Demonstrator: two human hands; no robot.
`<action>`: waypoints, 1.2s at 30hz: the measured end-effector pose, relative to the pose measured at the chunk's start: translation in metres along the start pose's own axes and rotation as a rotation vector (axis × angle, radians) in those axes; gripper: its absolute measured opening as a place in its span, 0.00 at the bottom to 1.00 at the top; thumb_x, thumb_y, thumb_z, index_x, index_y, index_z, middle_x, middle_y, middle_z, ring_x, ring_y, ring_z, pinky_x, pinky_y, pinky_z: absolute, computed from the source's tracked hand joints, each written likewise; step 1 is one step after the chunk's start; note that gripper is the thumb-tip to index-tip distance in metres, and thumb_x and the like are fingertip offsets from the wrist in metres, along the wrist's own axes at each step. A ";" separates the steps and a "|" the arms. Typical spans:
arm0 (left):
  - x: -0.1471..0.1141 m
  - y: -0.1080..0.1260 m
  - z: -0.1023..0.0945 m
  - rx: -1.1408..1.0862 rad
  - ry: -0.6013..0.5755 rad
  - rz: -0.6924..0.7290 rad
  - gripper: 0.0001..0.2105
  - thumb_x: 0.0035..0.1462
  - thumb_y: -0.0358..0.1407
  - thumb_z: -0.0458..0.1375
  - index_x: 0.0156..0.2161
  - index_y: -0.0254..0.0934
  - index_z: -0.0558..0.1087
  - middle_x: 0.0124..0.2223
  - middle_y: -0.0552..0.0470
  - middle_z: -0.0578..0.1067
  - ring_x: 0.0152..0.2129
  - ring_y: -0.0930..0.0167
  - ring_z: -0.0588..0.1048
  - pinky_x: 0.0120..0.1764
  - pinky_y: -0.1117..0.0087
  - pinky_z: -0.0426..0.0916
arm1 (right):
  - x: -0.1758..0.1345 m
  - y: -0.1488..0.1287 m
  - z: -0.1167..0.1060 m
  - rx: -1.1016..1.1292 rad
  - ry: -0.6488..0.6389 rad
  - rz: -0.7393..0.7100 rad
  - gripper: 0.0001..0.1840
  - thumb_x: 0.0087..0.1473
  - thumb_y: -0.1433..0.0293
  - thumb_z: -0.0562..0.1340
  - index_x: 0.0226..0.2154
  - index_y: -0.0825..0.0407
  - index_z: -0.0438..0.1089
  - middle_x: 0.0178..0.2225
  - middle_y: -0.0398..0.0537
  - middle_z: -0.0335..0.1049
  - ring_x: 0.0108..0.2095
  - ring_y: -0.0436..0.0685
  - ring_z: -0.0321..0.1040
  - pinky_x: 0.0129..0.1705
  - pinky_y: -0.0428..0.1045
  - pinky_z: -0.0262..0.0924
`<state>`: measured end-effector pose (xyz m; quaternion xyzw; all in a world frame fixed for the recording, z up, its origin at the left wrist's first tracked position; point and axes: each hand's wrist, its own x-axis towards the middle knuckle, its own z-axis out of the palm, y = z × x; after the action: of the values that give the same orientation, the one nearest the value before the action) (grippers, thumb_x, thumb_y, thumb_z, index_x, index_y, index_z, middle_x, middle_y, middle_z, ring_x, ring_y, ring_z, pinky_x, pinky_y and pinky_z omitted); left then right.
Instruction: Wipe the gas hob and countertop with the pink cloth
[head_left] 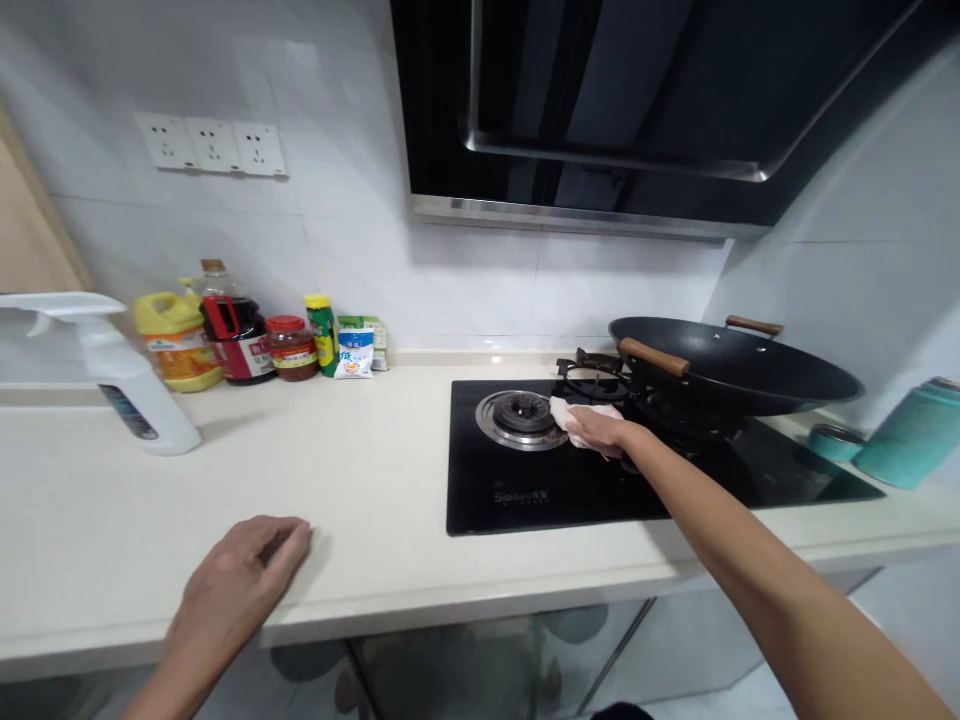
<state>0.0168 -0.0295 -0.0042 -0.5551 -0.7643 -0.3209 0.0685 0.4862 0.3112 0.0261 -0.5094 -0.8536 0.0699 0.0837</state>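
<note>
My right hand (598, 428) presses a crumpled white cloth (595, 410), possibly a paper towel, onto the black glass gas stove (517, 510). The cloth lies just right of the left burner (523, 412) and touches its metal ring. That burner's black pan support (592, 372) has been lifted off and stands behind the cloth, near the wok. On the white countertop (375, 480), left of the stove, my left hand (238, 568) rests with its fingers curled in and nothing visible in them.
A black wok (742, 365) with wooden handles sits on the right burner. White spray bottle (139, 385) stands at left. Along the wall are a yellow jug (176, 345), a dark sauce bottle (236, 340) and a red-lidded jar (292, 350). The range hood (585, 110) overhangs; a teal canister (911, 435) is far right.
</note>
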 end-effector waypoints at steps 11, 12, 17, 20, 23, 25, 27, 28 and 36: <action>-0.006 0.008 0.001 0.016 0.054 0.095 0.19 0.60 0.48 0.48 0.34 0.40 0.77 0.40 0.46 0.82 0.42 0.60 0.78 0.48 0.61 0.69 | -0.065 -0.078 0.011 -0.200 0.001 -0.015 0.19 0.69 0.65 0.51 0.54 0.60 0.64 0.54 0.68 0.65 0.52 0.65 0.68 0.53 0.56 0.59; -0.006 0.009 0.001 0.021 0.056 0.095 0.19 0.60 0.48 0.47 0.34 0.40 0.77 0.39 0.46 0.82 0.41 0.60 0.78 0.48 0.61 0.69 | -0.074 -0.091 0.013 -0.203 0.009 -0.035 0.19 0.69 0.64 0.50 0.54 0.60 0.63 0.55 0.68 0.64 0.51 0.65 0.68 0.53 0.56 0.58; -0.006 0.013 -0.001 0.052 0.035 0.092 0.20 0.60 0.47 0.46 0.36 0.39 0.78 0.41 0.45 0.82 0.43 0.59 0.77 0.48 0.59 0.69 | -0.107 -0.175 0.028 -0.167 0.037 -0.199 0.17 0.70 0.63 0.49 0.53 0.55 0.64 0.55 0.60 0.66 0.53 0.64 0.64 0.54 0.57 0.56; -0.007 0.011 0.000 0.055 0.044 0.091 0.20 0.60 0.46 0.47 0.35 0.39 0.79 0.41 0.46 0.82 0.42 0.60 0.77 0.47 0.62 0.70 | -0.115 -0.228 0.040 -0.129 0.062 -0.296 0.17 0.69 0.63 0.50 0.53 0.53 0.64 0.56 0.57 0.66 0.55 0.64 0.63 0.55 0.57 0.56; -0.006 0.006 0.001 0.049 0.055 0.109 0.19 0.60 0.47 0.48 0.37 0.40 0.79 0.41 0.46 0.83 0.42 0.61 0.78 0.47 0.63 0.70 | -0.120 -0.262 0.051 -0.066 0.114 -0.436 0.15 0.68 0.62 0.53 0.49 0.53 0.67 0.53 0.57 0.68 0.52 0.64 0.64 0.55 0.58 0.56; -0.006 0.003 0.001 0.037 0.055 0.115 0.20 0.60 0.47 0.48 0.38 0.39 0.80 0.41 0.46 0.83 0.42 0.61 0.78 0.48 0.63 0.70 | -0.125 -0.267 0.056 -0.028 0.153 -0.525 0.13 0.66 0.62 0.55 0.46 0.53 0.68 0.50 0.56 0.70 0.50 0.63 0.64 0.55 0.58 0.55; -0.004 0.001 0.001 0.028 0.045 0.103 0.20 0.60 0.47 0.48 0.38 0.39 0.80 0.42 0.45 0.83 0.42 0.60 0.78 0.48 0.62 0.70 | -0.133 -0.258 0.056 0.007 0.182 -0.570 0.12 0.65 0.63 0.57 0.45 0.52 0.69 0.48 0.54 0.71 0.49 0.62 0.65 0.54 0.57 0.56; -0.004 0.000 0.000 0.026 0.037 0.091 0.21 0.61 0.48 0.47 0.38 0.39 0.80 0.42 0.45 0.83 0.42 0.60 0.78 0.48 0.62 0.70 | -0.138 -0.249 0.055 0.029 0.196 -0.570 0.11 0.64 0.63 0.58 0.45 0.51 0.69 0.47 0.53 0.71 0.49 0.61 0.65 0.54 0.56 0.56; -0.001 -0.002 0.002 0.059 -0.001 0.081 0.20 0.61 0.48 0.48 0.39 0.40 0.80 0.43 0.45 0.82 0.43 0.59 0.78 0.46 0.61 0.71 | -0.192 -0.100 0.039 -0.116 0.305 -0.096 0.15 0.65 0.64 0.54 0.48 0.53 0.70 0.49 0.56 0.74 0.49 0.63 0.69 0.52 0.54 0.57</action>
<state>0.0166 -0.0295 -0.0074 -0.5836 -0.7503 -0.2947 0.0975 0.4822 0.0935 -0.0052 -0.4767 -0.8569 -0.0617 0.1860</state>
